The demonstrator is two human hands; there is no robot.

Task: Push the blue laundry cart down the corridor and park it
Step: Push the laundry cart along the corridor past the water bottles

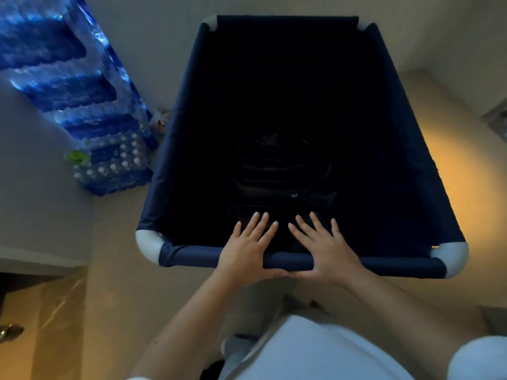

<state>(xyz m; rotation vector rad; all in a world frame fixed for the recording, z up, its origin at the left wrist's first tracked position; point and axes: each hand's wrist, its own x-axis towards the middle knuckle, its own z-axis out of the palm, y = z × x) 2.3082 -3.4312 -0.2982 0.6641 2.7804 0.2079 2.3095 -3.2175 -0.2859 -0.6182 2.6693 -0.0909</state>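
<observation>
The blue laundry cart fills the middle of the view, a deep navy fabric bin with grey corner joints. Its inside is very dark; a black bag lies at the bottom. My left hand and my right hand lie flat, side by side, on the cart's near rim. Their fingers are spread and point forward over the opening, with the thumbs tucked under the rail and nearly touching each other.
Stacked packs of bottled water in blue wrap stand against the left wall, close to the cart's left side. A door with a metal handle is at the lower left. Beige carpet shows to the cart's right, lit orange.
</observation>
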